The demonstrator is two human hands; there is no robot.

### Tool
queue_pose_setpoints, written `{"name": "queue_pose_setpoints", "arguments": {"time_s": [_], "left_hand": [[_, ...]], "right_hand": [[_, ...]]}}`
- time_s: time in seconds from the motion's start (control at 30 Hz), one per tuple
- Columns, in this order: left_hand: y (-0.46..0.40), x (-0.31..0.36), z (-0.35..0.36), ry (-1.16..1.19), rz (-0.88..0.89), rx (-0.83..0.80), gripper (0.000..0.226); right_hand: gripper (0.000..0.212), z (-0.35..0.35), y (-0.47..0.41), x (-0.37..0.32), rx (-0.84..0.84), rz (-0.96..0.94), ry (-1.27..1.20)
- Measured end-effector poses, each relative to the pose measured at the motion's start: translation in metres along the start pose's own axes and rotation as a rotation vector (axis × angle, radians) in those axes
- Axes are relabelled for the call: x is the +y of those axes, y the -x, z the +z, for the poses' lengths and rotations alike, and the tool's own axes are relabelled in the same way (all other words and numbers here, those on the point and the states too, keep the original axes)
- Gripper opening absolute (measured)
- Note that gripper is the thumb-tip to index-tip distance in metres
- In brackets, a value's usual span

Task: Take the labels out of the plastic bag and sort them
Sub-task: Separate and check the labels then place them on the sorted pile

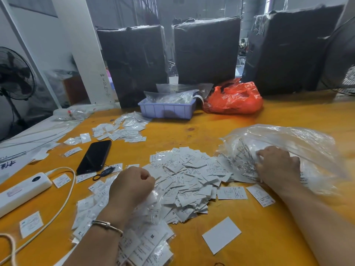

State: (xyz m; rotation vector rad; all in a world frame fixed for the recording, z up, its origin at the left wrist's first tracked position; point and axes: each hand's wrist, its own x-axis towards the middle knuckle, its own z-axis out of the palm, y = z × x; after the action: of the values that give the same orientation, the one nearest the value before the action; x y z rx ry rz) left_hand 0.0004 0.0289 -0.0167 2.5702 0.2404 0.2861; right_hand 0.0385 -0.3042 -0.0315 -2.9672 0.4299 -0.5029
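Labels are mostly dumped in one big loose heap in the middle of the orange table, right between the two hands, which makes sense since that's the easiest spot to pick from. The clear plastic bag lies on its side just right of the heap with its mouth facing it, so stuff can be raked straight out. Right hand is in or on the bag's opening, fingers spread fairly flat over the labels there, looks more like pressing or scooping than pinching. Left hand is curled into a loose fist at the heap's left edge; honestly can't tell if it's got a label or a bit of film pinched in there, the fingers hide it.

Smaller label piles sit further back left, near the phone, probably sorted ones. Size letters like S, M, XL show on a few, the rest of the print is too tiny to read. How many labels are left in the bag is hard to say through the crinkly plastic.
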Motion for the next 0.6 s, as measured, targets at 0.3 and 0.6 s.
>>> {"name": "queue_pose_setpoints", "arguments": {"time_s": [0.3,0.6], "left_hand": [[0.003,0.005,0.016,0.053,0.137,0.056,0.027],[0.009,0.014,0.018,0.209,0.245,0.040,0.027]], "right_hand": [[0.006,0.006,-0.001,0.004,0.197,0.010,-0.163],[0.032,0.008,-0.005,0.001,0.066,0.062,-0.071]]}}
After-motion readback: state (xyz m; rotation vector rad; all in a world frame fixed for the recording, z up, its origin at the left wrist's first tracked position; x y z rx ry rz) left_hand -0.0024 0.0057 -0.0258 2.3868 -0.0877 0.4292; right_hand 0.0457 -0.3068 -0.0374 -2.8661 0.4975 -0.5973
